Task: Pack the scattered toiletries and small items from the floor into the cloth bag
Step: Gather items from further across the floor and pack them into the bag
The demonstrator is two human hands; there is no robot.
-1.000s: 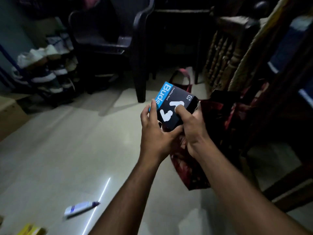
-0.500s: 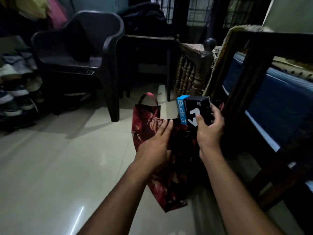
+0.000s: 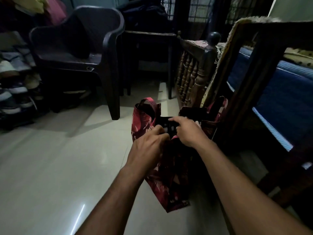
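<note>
Pale glossy tiled floor carries the dark red patterned cloth bag, upright beside a wooden bed frame. Your left hand grips its near rim; your right hand presses a black box down into the mouth, directly between both hands.

The cloth bag is dark red with pale leafy print; the chair is dark brown.
</note>
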